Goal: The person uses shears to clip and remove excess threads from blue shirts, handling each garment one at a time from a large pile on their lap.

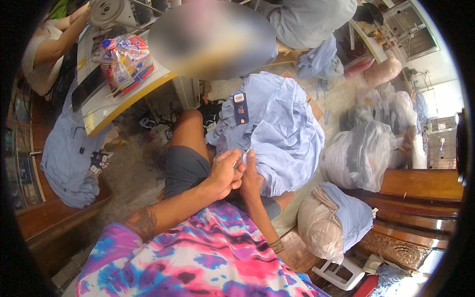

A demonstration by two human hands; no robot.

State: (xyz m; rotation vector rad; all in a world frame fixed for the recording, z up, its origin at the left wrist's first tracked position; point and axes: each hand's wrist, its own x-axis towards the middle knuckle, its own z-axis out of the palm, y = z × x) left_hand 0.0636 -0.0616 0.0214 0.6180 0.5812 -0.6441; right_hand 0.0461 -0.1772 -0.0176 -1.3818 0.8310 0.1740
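Both hands meet at the near edge of a big light blue cloth shirt [279, 131] that lies on the person's lap, spread out just past the fingers. Left hand [225, 173] is curled shut, pinching the shirt edge w/ the thumb. Right hand [251, 179] grips the same edge, touching the left. A dark blue paper tag [240, 108] hangs on the shirt's far side.

Place: I read this as a small garment sewing workshop.
Machine: sewing machine [106, 11] on a surface [123, 96], up and left of my left hand [225, 173].
Stock: light blue shirts [282, 128] piled beside my hands; bagged garments [361, 153] to the right.
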